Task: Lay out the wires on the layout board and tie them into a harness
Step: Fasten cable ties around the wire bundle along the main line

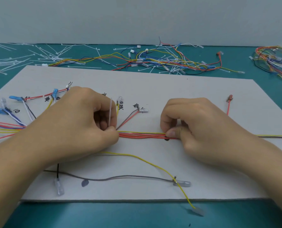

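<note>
Layout board (153, 89): a pale sheet flat on the teal mat, with handwritten labels along its far left. Nothing visible pins it down, so a hard pull on a tie could slide it and throw the branches off their marks.
Spare heap (161, 61): loose wires and white ties on the mat beyond the board's far edge, well apart from the work. It is a small risk unless a hand reaches across and drags a stray in.
Left hand (81, 122): its fingers are curled, pinching the left end of the bundle and the tie together. If the pinch slackens, the branch wires fanning left may creep out of line.
Right hand (191, 122): thumb and fingers pinch the bundle right of centre, beside a small dark mark I cannot identify. Uneven tension between the hands could leave the run bowed.
Wire bundle (142, 135): mostly red and yellow strands, running left to right across the middle of the board and taut between the hands. A strand left slack here would be locked in crooked.
Yellow wire (153, 163): it loops loose on the near side, with its end off the board's near edge. It looks easy to forget or to snag with a wrist.
Cable tie (110, 112): its white tail stands upright from the left fingers. Cinched too far along the bundle, it would trap the brown branch.
</note>
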Available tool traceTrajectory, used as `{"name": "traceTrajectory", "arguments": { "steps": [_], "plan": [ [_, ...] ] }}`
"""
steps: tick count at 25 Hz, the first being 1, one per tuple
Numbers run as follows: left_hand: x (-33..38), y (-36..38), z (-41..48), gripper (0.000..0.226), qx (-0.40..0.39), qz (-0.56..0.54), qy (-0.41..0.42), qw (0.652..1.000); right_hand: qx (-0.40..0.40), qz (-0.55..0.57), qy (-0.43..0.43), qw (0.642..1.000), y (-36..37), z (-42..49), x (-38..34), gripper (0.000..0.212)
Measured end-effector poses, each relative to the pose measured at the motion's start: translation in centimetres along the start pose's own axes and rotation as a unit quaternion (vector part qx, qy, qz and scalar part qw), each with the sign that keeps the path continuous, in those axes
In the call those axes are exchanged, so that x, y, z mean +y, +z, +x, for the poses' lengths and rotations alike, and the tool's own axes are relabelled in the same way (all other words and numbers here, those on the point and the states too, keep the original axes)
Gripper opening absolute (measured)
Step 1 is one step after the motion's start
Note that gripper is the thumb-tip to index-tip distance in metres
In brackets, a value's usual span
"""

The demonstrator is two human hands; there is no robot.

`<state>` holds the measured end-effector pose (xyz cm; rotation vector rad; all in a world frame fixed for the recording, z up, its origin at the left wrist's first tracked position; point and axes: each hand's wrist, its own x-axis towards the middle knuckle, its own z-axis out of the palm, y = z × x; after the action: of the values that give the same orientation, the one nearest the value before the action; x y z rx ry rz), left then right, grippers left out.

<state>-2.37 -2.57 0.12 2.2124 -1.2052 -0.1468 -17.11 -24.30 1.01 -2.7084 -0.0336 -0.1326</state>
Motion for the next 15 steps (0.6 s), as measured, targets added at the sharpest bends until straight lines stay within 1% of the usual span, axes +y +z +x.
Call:
{"name": "traceTrajectory", "arguments": {
  "steps": [3, 6, 8, 11, 13, 14, 15],
  "plan": [
    [-0.1, -0.1, -0.2, 0.021, -0.008, -0.002, 0.000, 1.000, 0.005, 0.011, -0.013, 1.000, 0.0, -0.2, -0.1, 0.021],
    [-0.1, -0.8, -0.8, 0.029, -0.048, 0.036, 0.000, 0.998, -0.035, 0.042, -0.017, 0.998, -0.3, -0.2, -0.5, 0.025],
    [-0.1, -1.1, -0.9, 0.030, -0.063, 0.043, -0.003, 0.997, -0.055, 0.058, -0.010, 0.997, -0.4, 0.0, -0.6, 0.025],
    [0.1, -1.2, -0.5, 0.020, -0.091, 0.021, -0.017, 0.995, -0.062, 0.078, 0.005, 0.995, -0.4, 0.1, -0.4, 0.024],
    [0.4, -1.1, -0.5, 0.017, -0.077, 0.011, -0.011, 0.997, -0.092, 0.091, 0.010, 0.992, -1.0, 0.2, -0.4, 0.018],
    [0.7, -0.9, -0.6, 0.021, -0.062, 0.004, 0.000, 0.998, -0.110, 0.111, 0.012, 0.988, -1.6, 0.6, -0.5, 0.013],
    [1.0, -0.6, -0.7, 0.026, -0.048, -0.005, 0.011, 0.999, -0.112, 0.142, 0.016, 0.983, -2.2, 1.3, -0.3, 0.009]
  ]
}}
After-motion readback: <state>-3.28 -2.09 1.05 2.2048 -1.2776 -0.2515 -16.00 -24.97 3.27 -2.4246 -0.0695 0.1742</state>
